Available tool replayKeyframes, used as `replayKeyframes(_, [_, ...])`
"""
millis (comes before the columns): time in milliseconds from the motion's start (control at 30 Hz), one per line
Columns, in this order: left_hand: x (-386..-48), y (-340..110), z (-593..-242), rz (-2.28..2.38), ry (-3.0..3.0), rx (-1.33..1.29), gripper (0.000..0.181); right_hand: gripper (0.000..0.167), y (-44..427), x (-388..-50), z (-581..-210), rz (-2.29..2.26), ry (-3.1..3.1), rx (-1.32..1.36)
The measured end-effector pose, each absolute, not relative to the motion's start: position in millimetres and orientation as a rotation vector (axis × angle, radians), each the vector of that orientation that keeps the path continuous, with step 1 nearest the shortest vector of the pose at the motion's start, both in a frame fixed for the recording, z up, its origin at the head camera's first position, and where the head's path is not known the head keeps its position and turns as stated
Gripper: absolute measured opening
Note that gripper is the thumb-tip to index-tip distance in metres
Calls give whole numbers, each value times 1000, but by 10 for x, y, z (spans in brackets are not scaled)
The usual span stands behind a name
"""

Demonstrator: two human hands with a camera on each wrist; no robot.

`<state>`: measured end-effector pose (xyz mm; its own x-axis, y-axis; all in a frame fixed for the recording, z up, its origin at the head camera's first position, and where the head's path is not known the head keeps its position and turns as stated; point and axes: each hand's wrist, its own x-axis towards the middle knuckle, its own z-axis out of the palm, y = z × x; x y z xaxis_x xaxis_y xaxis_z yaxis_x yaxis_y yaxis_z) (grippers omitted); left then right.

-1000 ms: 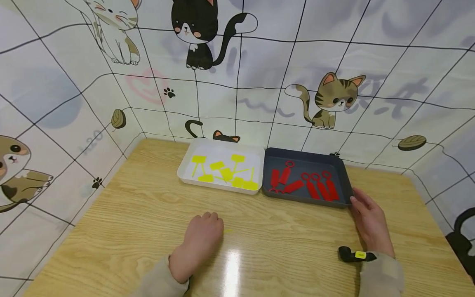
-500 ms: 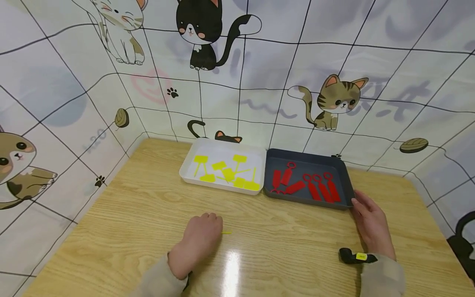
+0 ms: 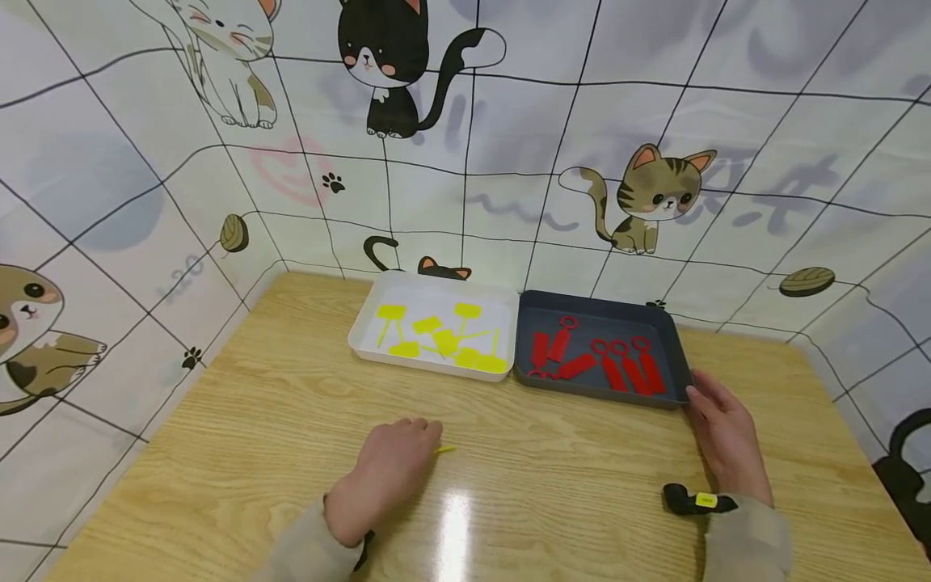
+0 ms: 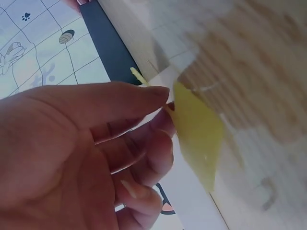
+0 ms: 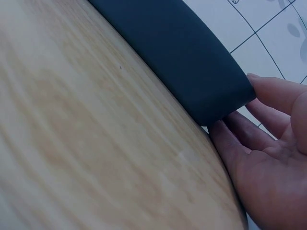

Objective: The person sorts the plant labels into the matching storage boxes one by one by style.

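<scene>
My left hand (image 3: 396, 465) is low over the table in the head view. Its thumb and index finger pinch the thin stem of a yellow tag (image 4: 199, 134), whose flat, broad head shows in the left wrist view. In the head view only a thin yellow strip shows past the fingers. My right hand (image 3: 727, 436) holds the near right corner of a dark grey tray (image 3: 604, 396). In the right wrist view, one digit touches the rim at that corner while other fingers lie at its lower edge. Several red tags with ring ends (image 3: 612, 372) lie inside this tray.
Left of the dark tray, side by side with it, stands a white tray (image 3: 364, 346) with several yellow tags (image 3: 444, 342). Both are near the back edge of the wooden table (image 3: 553, 485). A cat-print sheet (image 3: 502, 202) rises behind and beside the table.
The left hand has shifted and turned slightly on the spot, and the yellow strip past its fingers shows at a different tilt. The right hand stays at the dark tray's corner.
</scene>
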<state>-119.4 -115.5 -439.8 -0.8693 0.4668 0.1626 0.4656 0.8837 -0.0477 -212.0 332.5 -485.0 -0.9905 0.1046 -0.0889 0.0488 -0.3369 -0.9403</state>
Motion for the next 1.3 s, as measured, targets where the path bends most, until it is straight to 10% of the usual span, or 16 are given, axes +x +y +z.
replayKeyframes(1300, [-1515, -1265, -4316, -866, -2855, -632, 15, 60, 3328, -2118, -4856, 2590, -1732, -76])
